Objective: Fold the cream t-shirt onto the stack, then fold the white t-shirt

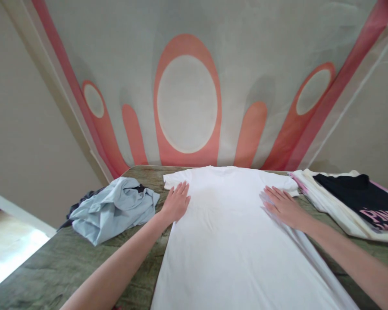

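A white T-shirt [228, 228] lies spread flat on a green marbled table [51, 262], its collar end toward the wall. My left hand [176, 202] rests flat and open on the shirt's left side, just below the left sleeve. On the shirt's right side, near the right sleeve, my right hand [283, 204] also lies flat with its fingers stretched out. Neither hand holds anything.
A crumpled light blue garment [114, 209] with something dark under it lies at the table's left. At the right sits a stack of folded clothes [336, 206] topped by a black shirt with pink lettering [364, 196]. A grey and red patterned wall [187, 99] stands behind the table.
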A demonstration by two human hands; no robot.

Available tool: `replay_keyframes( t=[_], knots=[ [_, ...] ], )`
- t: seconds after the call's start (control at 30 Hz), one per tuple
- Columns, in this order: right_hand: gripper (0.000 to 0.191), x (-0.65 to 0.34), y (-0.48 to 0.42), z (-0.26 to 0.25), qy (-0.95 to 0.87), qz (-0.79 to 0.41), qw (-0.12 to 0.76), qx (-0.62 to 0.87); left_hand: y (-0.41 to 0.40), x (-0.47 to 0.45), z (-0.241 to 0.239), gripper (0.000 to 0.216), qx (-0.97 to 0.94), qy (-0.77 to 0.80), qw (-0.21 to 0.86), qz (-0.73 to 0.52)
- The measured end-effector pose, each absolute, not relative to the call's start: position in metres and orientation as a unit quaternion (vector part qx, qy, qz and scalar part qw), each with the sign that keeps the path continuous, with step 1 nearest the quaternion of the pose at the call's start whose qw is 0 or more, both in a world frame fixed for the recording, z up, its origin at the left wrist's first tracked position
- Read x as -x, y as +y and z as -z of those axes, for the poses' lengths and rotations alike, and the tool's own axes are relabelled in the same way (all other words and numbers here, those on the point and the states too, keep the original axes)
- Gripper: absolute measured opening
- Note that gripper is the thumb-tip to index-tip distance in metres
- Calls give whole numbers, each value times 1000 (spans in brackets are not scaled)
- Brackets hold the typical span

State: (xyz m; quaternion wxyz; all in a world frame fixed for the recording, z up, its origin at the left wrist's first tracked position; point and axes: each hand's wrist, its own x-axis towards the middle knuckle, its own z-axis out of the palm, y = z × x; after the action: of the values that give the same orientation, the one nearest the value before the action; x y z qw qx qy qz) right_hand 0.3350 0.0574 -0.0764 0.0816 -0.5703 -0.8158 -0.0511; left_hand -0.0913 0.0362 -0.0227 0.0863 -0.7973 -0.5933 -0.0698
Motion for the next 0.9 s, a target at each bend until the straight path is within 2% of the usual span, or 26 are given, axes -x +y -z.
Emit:
replay_keyframes(
  t=[0.13, 0.33, 0.43, 0.53, 0.63, 0.73, 0.9],
  knots=[
    [64, -300, 31, 72, -856, -3, 80, 510, 15, 78, 33, 51, 835, -548, 41, 36],
    [65, -310, 18, 76, -846, -16, 68, 528, 2, 108, 34, 52, 822, -568, -2, 42],
    [65, -319, 19, 79, -846, -13, 66, 529, -3, 128, 30, 47, 797, -594, -38, 99],
    [65, -316, 18, 81, -840, -16, 67, 538, -7, 142, 29, 43, 754, -616, -90, 210],
    [65, -298, 15, 77, -840, -25, 79, 536, -9, 147, 29, 36, 667, -649, -216, 295],
    [64, -268, 17, 66, -856, -37, 93, 508, -4, 143, 27, 32, 584, -672, -325, 319],
    [64, -219, 31, 54, -864, -52, 86, 493, 19, 133, 22, 34, 561, -689, -345, 303]
  ],
)
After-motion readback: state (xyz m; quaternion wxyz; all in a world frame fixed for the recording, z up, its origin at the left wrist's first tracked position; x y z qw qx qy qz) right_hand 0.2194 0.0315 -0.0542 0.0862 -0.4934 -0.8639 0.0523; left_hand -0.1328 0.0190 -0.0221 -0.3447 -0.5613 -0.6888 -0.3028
